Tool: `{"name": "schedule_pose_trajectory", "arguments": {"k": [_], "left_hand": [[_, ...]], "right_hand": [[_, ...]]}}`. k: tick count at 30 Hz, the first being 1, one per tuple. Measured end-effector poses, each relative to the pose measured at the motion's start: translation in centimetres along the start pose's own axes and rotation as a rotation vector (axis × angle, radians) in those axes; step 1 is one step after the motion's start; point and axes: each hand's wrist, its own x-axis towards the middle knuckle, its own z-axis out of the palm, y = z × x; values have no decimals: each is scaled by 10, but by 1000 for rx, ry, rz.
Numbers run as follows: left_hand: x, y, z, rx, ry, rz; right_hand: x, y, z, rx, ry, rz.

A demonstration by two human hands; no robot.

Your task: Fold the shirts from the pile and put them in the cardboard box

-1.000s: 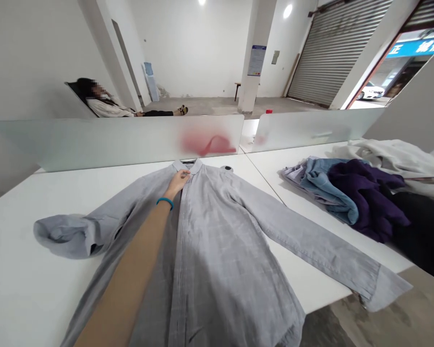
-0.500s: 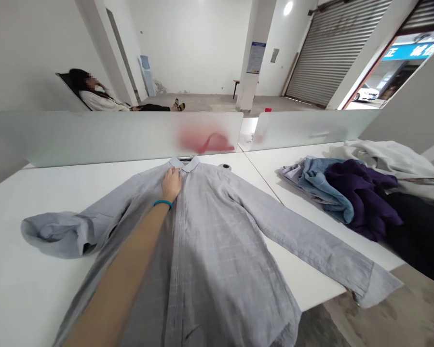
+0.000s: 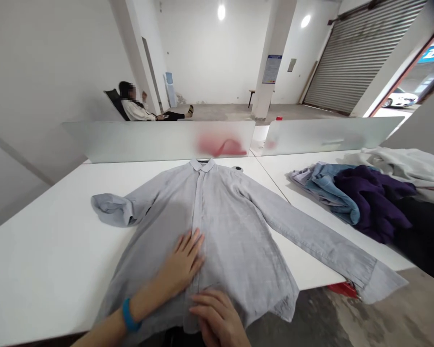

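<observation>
A light grey long-sleeved button-up shirt [image 3: 235, 236] lies front up on the table, its collar at the far end. My left hand [image 3: 183, 262], a blue band on the wrist, rests flat on the front placket with fingers stretched. Close to the bottom hem is my right hand [image 3: 219, 315], its fingers extended and slightly bent over the fabric. The shirt's left-side sleeve is bunched at its end, while the right-side sleeve reaches out past the table's front edge.
Beyond the white table [image 3: 54, 241] stand frosted partitions [image 3: 159, 140]. A pile holds blue denim [image 3: 327, 185], purple cloth [image 3: 372, 197], black cloth [image 3: 423, 236] and white cloth [image 3: 408, 164]. A person [image 3: 133, 106] reclines behind the partition. Something red [image 3: 343, 289] shows below the table edge.
My left hand has slid from near the collar down the placket toward me. My right hand has come into view at the hem. The camera view has turned left.
</observation>
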Motion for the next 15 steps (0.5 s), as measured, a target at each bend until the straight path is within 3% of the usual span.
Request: {"name": "schedule_pose_trajectory", "arguments": {"k": [3, 6, 11, 15], "left_hand": [[-42, 12, -10, -141, -49, -1], [-62, 0, -38, -182, -13, -224], [-54, -60, -92, -71, 102, -531], [-33, -107, -109, 54, 248, -623]], "right_hand": [[15, -1, 10, -306, 226, -155], [17, -2, 24, -563, 281, -117], [12, 3, 43, -721, 169, -82], [12, 5, 45, -745, 159, -77]]}}
